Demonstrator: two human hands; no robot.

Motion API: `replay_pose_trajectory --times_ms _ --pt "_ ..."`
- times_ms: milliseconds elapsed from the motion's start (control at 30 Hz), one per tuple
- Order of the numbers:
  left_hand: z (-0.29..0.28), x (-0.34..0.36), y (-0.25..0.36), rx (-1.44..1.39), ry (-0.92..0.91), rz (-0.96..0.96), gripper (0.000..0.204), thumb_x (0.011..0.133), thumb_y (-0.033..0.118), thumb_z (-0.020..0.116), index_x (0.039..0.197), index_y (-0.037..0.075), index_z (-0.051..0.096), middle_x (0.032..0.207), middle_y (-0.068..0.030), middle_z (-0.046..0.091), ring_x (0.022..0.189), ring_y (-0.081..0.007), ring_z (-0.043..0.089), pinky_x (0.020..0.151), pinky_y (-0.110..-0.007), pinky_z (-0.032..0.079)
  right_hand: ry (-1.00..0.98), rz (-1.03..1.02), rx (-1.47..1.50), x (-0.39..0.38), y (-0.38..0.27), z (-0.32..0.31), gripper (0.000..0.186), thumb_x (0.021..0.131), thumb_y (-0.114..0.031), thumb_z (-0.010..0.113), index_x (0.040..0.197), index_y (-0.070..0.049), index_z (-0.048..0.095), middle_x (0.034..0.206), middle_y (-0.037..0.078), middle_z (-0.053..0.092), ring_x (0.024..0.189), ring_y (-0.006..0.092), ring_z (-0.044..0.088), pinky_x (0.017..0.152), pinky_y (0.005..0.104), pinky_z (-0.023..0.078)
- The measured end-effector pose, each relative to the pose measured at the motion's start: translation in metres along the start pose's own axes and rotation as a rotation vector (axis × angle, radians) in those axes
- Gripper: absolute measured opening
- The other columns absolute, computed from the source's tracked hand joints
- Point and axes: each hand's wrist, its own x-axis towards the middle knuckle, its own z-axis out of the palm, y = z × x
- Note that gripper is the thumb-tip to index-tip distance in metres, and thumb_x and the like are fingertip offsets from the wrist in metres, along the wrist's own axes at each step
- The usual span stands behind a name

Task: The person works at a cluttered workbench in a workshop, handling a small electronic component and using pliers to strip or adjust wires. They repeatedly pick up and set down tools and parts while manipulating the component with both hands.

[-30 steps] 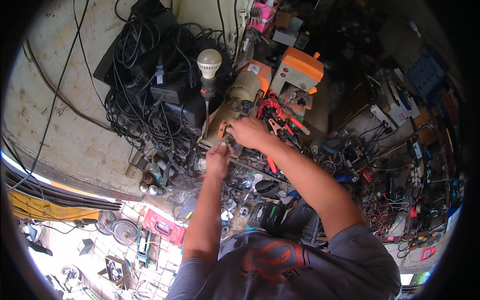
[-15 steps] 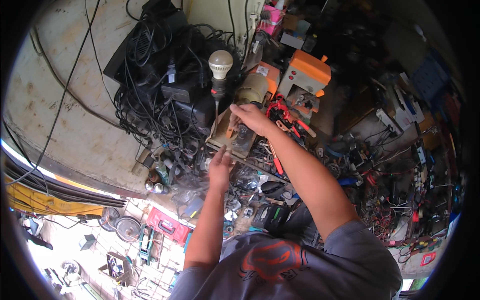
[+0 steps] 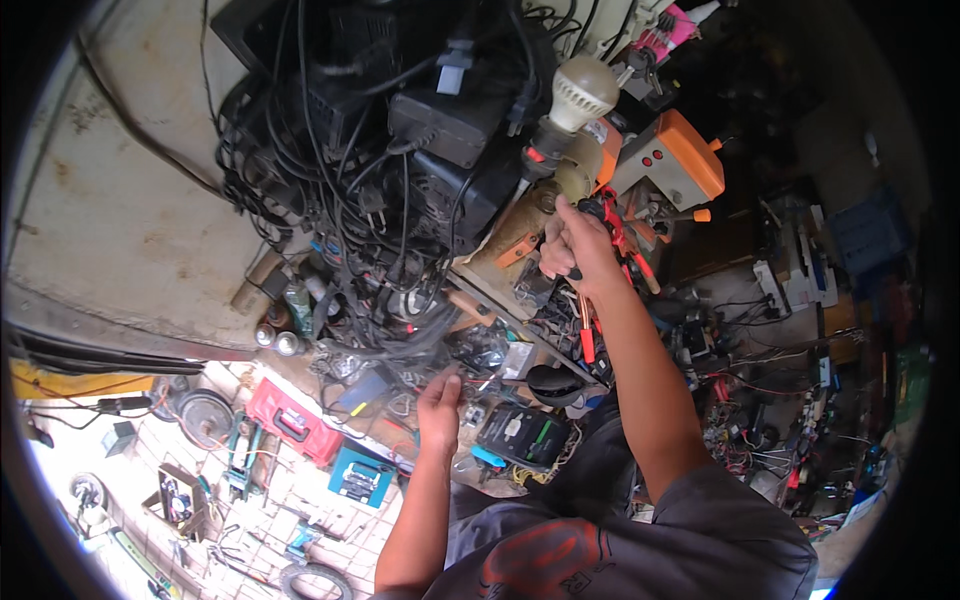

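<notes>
My right hand (image 3: 582,250) is closed, its fingers curled round a small dark thing that mostly hides in the palm; its kind cannot be made out. It is over the right side of a dusty wooden board (image 3: 508,277). Beside it stand a light bulb (image 3: 583,93) in a black holder and red-handled pliers (image 3: 622,235). My left hand (image 3: 439,405) hovers lower and to the left, above a cluttered bench, with loosely bent fingers and nothing seen in them. Nearest to it are clear plastic bags (image 3: 478,350) and a black case (image 3: 522,437) with a green stripe.
Black power adapters (image 3: 447,125) and tangled cables pile up at the upper left. An orange and grey machine (image 3: 672,160) stands beyond my right hand. Below at the left, a red tool case (image 3: 293,421) and a teal tray (image 3: 360,474) lie on the tiled floor.
The view has shifted, so the bench appears lower and nearer. My left hand has moved back from the wooden board toward my body. My right hand has shifted to the board's right side, still closed.
</notes>
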Motion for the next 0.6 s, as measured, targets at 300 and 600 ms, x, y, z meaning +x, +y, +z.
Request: replay_pose_trajectory --times_ms 300,600 --pt "-0.001 0.012 -0.021 -0.033 -0.027 -0.063 0.032 0.097 0.023 0.059 0.119 -0.001 0.064 0.092 0.0 0.066 0.074 -0.0076 0.051 0.07 -0.024 0.043 0.124 -0.03 -0.002 -0.001 0.003 0.003 0.051 0.099 -0.044 0.05 0.066 -0.005 0.051 0.042 0.004 0.035 0.036 0.0181 0.036 0.042 0.0344 0.035" --pt "0.033 0.02 0.031 0.164 -0.075 0.016 0.028 0.099 0.019 0.056 0.116 -0.003 0.064 0.1 -0.0071 0.068 0.093 -0.0125 0.061 0.085 -0.027 0.047 0.289 -0.058 -0.001 -0.003 0.007 0.006 0.048 0.099 -0.041 0.051 0.07 -0.003 0.05 0.044 0.005 0.04 0.035 0.0179 0.04 0.04 0.0348 0.036"
